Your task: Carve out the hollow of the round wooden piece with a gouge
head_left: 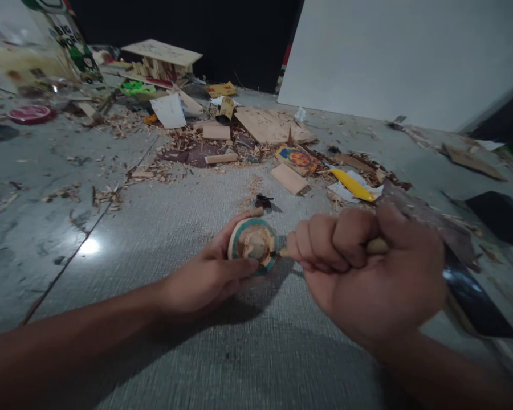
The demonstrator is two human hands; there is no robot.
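My left hand [216,267] grips a small round wooden piece [253,242] with a teal-painted rim and a rough, carved hollow; the thumb presses on its near edge. Wrapped in a fist, my right hand [363,262] holds a carving tool with a wooden handle [288,253]. The tool's short dark tip meets the right side of the teal rim. Most of the handle is hidden by my fingers, though its rear end shows by the thumb. A small dark object [263,200] lies on the floor just beyond the wooden piece.
Wood shavings and offcuts [289,179] litter the floor ahead. A yellow-handled cutter [353,185] lies right of centre. A black phone-like object [481,302] is beside my right wrist. Farther back stand a small wooden model [165,54] and a white panel [393,57]; a red lid [31,114] lies left.
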